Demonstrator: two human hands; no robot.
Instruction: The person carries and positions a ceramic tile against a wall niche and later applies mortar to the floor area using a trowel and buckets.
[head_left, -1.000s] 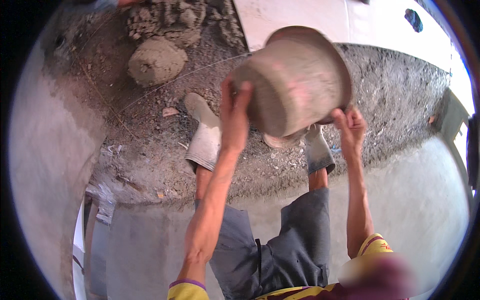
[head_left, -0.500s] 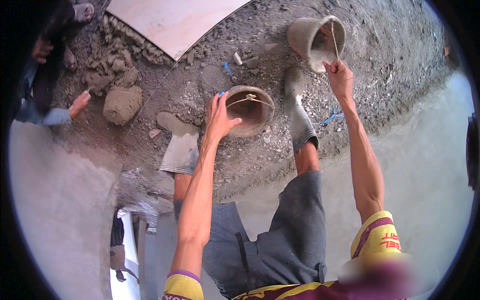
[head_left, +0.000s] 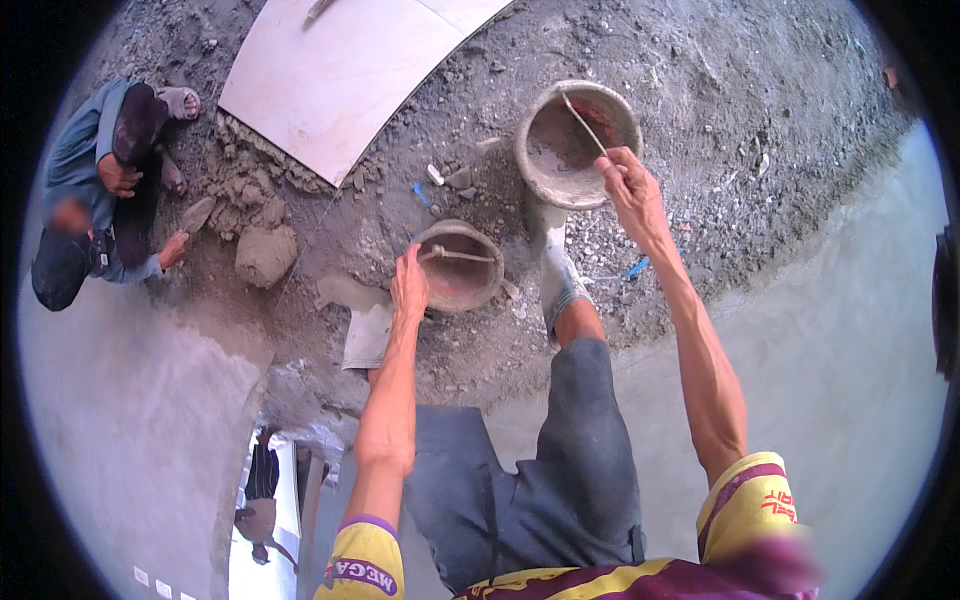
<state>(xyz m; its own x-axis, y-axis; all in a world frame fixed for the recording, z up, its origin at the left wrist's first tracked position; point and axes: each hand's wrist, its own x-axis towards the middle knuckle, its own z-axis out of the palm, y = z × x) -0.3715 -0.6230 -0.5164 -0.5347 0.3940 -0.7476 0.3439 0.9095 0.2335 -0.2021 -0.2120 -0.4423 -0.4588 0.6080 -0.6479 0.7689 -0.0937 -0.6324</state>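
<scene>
My right hand (head_left: 632,195) is closed on the rope handle (head_left: 584,124) of a mud-caked bucket (head_left: 530,160) at the upper middle. The bucket's mouth faces up at me, with reddish residue inside. My left hand (head_left: 408,288) grips the left rim of a second, smaller-looking bucket (head_left: 492,285), which stands on the ground between my boots. A knotted cord handle (head_left: 458,253) spans that bucket's mouth. Whether its bottom holds anything is hard to make out. My right boot (head_left: 556,270) is partly hidden behind the first bucket.
A large pale tile (head_left: 320,85) lies at the upper left beside heaped mortar (head_left: 265,255). Crouching at the left, a co-worker (head_left: 85,180) holds a trowel (head_left: 198,215). Rubble-strewn ground (head_left: 760,110) borders smooth grey floor (head_left: 820,340). Another person (head_left: 258,510) appears at the lower left.
The right-hand bucket has shifted left, and its mouth has turned from sideways to upward. My left hand has closed on its bucket's rim. The view has moved, showing more of the co-worker.
</scene>
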